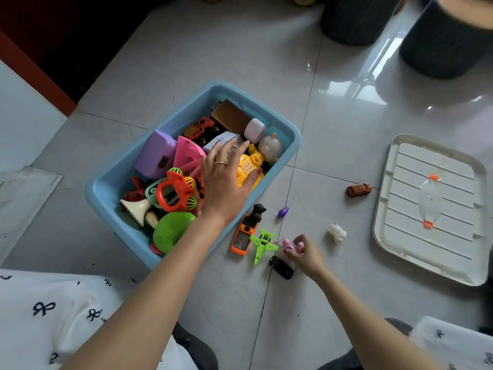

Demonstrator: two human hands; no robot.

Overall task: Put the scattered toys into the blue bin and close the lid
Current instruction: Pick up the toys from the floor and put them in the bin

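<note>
The blue bin stands open on the tiled floor, piled with toys. My left hand hovers over it with fingers spread, holding nothing, just above a yellow toy phone. To the bin's right, my right hand pinches a small pink toy on the floor. Beside it lie a green toy plane, an orange toy phone, a black figure, a black toy car, a purple bug, a white figure and an orange-brown car. The white lid lies upside down at the right.
Two dark cylindrical containers stand at the back right. A dark cabinet with a red edge fills the back left. My knees in white bow-print cloth are at the bottom corners.
</note>
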